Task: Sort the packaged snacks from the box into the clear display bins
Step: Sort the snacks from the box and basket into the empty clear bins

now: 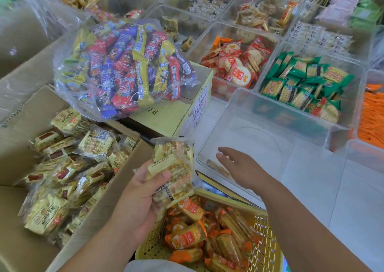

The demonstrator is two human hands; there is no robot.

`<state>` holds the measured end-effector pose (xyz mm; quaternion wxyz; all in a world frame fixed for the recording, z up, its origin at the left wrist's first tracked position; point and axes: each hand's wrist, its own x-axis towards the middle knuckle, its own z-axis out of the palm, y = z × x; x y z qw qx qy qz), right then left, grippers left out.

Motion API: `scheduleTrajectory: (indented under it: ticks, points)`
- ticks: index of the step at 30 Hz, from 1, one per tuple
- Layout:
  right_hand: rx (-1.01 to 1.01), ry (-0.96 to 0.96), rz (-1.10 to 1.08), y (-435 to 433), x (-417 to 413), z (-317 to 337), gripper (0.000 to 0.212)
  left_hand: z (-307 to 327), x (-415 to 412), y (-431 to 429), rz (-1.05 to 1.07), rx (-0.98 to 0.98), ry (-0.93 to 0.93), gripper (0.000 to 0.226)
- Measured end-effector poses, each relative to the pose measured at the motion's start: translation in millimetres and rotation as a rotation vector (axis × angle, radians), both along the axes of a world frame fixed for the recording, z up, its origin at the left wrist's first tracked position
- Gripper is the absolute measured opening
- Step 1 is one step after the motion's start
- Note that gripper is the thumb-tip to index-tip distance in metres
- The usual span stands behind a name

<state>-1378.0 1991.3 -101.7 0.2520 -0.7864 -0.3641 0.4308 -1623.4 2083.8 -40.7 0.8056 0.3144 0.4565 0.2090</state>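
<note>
My left hand [141,197] grips a few yellow cracker packets [173,168], held above the gap between the cardboard box and the bin. The open cardboard box [99,215] at the left holds several more of the same yellow packets [62,168]. My right hand [239,165] hovers with fingers apart over the near edge of a clear bin [270,130], holding nothing. One packet [218,167] lies at that bin's near bottom edge; the bin looks otherwise bare.
A yellow mesh basket [264,246] of orange packets sits below my hands. A clear bag of colourful bars [124,68] rests on a closed carton [174,114]. Clear bins of red [239,64], green [301,82] and orange snacks [372,118] stand behind.
</note>
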Motion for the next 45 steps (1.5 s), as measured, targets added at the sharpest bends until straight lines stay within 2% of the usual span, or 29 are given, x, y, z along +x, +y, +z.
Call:
scheduleTrajectory:
  ticks: [2, 4, 7, 10, 13, 15, 16, 18, 19, 20, 22, 24, 26, 28, 30, 33, 35, 39, 43, 45]
  points:
    - [0.183, 0.216, -0.151, -6.1, -14.6, 28.3, 0.037, 2.9, 1.8, -2.6, -0.009, 0.073, 0.031, 0.050]
    - [0.252, 0.434, -0.165, -12.6, -37.2, 55.1, 0.040, 5.2, 4.5, -5.8, -0.003, 0.134, 0.047, 0.056]
    - [0.250, 0.401, -0.082, -19.5, -69.3, 69.1, 0.047, 8.4, 9.9, -10.7, -0.020, 0.179, 0.009, 0.060]
    - [0.283, 0.417, -0.188, -24.4, -79.8, 62.9, 0.040, 9.0, 13.2, -14.0, -0.031, 0.207, 0.008, 0.062]
    - [0.296, 0.454, -0.226, -32.7, -74.3, 60.2, 0.036, 8.0, 14.1, -12.5, 0.050, 0.228, 0.019, 0.044]
    - [0.322, 0.372, -0.233, -39.6, -69.6, 58.6, 0.034, 7.2, 14.3, -8.6, 0.098, 0.281, 0.062, 0.023]
    - [0.348, 0.259, -0.244, -42.2, -67.1, 57.2, 0.034, 8.8, 15.0, -6.8, 0.121, 0.295, 0.076, 0.012]
    - [0.490, -0.014, -0.270, -45.1, -63.2, 54.5, 0.028, 8.7, 13.8, -2.3, 0.183, 0.314, 0.112, 0.037]
    - [0.583, -0.141, -0.264, -45.5, -62.5, 53.1, 0.034, 6.9, 11.3, 0.3, 0.197, 0.304, 0.116, 0.047]
    - [0.654, -0.241, -0.256, -46.5, -62.9, 51.2, 0.041, 7.9, 10.5, 0.9, 0.204, 0.290, 0.131, 0.049]
    - [0.711, -0.343, -0.250, -47.9, -66.7, 46.4, 0.048, 7.3, 10.5, -1.3, 0.161, 0.240, 0.140, 0.031]
    - [0.734, -0.368, -0.223, -48.2, -73.1, 45.0, 0.044, 4.8, 11.3, -7.2, 0.111, 0.169, 0.154, 0.018]
    - [0.769, -0.411, -0.161, -47.9, -77.0, 44.2, 0.030, 3.0, 14.2, -14.0, 0.083, 0.112, 0.141, 0.018]
    - [0.772, -0.428, -0.107, -48.1, -77.7, 42.9, 0.028, 3.0, 17.0, -18.4, 0.081, 0.085, 0.129, 0.017]
    - [0.723, -0.385, -0.048, -50.1, -75.8, 42.2, 0.044, 3.7, 17.2, -19.5, 0.085, 0.099, 0.140, 0.017]
    - [0.577, -0.277, 0.070, -56.1, -73.0, 44.0, 0.084, 2.8, 14.4, -20.4, 0.064, 0.130, 0.144, 0.022]
    - [0.551, -0.210, 0.074, -58.1, -74.1, 47.0, 0.099, 4.2, 14.1, -22.4, 0.065, 0.136, 0.140, 0.024]
    - [0.576, -0.215, -0.035, -52.6, -80.4, 52.7, 0.089, 8.9, 17.5, -26.1, 0.036, 0.124, 0.107, 0.020]
    - [0.490, -0.253, -0.062, -44.8, -84.8, 52.5, 0.099, 11.4, 20.4, -28.2, -0.044, 0.119, 0.070, 0.030]
    - [0.462, -0.312, -0.059, -43.0, -82.8, 52.5, 0.093, 11.6, 20.0, -28.7, -0.093, 0.118, 0.062, 0.031]
